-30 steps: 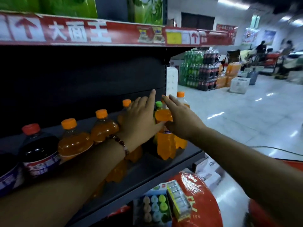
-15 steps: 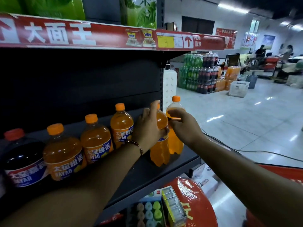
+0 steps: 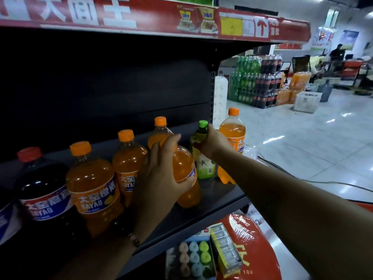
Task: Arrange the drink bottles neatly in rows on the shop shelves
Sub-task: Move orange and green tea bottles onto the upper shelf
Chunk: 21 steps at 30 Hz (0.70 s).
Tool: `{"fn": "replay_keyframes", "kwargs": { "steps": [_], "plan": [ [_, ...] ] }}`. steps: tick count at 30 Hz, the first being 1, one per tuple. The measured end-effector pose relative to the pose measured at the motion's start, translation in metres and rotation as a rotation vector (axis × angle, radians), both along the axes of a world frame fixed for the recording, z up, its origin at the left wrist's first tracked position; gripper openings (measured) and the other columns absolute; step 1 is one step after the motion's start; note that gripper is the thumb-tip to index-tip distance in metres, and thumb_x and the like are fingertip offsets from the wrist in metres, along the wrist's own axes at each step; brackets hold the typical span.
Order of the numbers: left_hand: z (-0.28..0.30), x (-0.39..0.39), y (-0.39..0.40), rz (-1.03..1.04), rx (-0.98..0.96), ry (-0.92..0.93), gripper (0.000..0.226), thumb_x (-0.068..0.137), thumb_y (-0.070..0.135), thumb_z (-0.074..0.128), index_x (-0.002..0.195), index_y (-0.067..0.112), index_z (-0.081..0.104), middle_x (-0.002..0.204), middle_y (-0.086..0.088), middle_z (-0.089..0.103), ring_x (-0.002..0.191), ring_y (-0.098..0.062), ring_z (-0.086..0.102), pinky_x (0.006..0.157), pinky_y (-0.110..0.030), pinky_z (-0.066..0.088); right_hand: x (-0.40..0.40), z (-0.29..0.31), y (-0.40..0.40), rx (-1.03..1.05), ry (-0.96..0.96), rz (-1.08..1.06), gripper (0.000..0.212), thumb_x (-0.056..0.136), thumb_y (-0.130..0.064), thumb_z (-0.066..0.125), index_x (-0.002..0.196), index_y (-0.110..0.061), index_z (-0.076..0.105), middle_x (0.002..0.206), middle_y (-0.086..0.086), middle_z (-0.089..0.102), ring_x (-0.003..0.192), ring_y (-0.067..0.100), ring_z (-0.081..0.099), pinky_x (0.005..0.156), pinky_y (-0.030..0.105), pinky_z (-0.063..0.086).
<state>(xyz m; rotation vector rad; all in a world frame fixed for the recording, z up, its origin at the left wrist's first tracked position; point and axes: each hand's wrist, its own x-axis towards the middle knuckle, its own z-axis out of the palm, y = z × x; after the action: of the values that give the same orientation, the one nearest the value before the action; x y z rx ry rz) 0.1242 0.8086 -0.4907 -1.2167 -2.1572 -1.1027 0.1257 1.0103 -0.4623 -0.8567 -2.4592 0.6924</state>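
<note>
The left hand (image 3: 161,174) is wrapped around an orange bottle (image 3: 184,174) standing near the front of the dark shelf (image 3: 220,197), fingers over its cap. The right hand (image 3: 214,143) is closed on the neck of a green bottle (image 3: 202,158) just to the right of it and farther back. At the far right end stands one more orange bottle (image 3: 233,136). To the left, three orange bottles and a cola bottle (image 3: 43,190) stand in a row.
</note>
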Motion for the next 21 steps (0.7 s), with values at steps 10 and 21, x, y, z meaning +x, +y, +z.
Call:
{"fn": "replay_keyframes", "kwargs": {
  "steps": [10, 21],
  "plan": [
    [-0.008, 0.012, -0.012, -0.022, -0.034, 0.007, 0.109, 0.071, 0.045, 0.082, 0.134, 0.06, -0.005, 0.151, 0.014, 0.023, 0.134, -0.011, 0.031, 0.09, -0.024, 0.028, -0.051, 0.004, 0.0, 0.065, 0.067, -0.12, 0.055, 0.088, -0.023, 0.068, 0.137, -0.02, 0.043, 0.129, 0.009, 0.052, 0.113, 0.029, 0.057, 0.083, 0.037, 0.051],
    [-0.007, 0.013, -0.03, 0.027, -0.047, 0.0, 0.106, 0.068, 0.042, 0.084, 0.138, 0.053, 0.005, 0.15, 0.006, 0.03, 0.133, -0.021, 0.037, 0.09, -0.03, 0.037, 0.018, 0.028, -0.025, 0.135, -0.027, 0.081, 0.02, 0.091, -0.02, 0.066, 0.108, -0.011, 0.064, 0.1, 0.007, 0.065, 0.087, 0.021, 0.061, 0.07, 0.031, 0.053]
  ]
}}
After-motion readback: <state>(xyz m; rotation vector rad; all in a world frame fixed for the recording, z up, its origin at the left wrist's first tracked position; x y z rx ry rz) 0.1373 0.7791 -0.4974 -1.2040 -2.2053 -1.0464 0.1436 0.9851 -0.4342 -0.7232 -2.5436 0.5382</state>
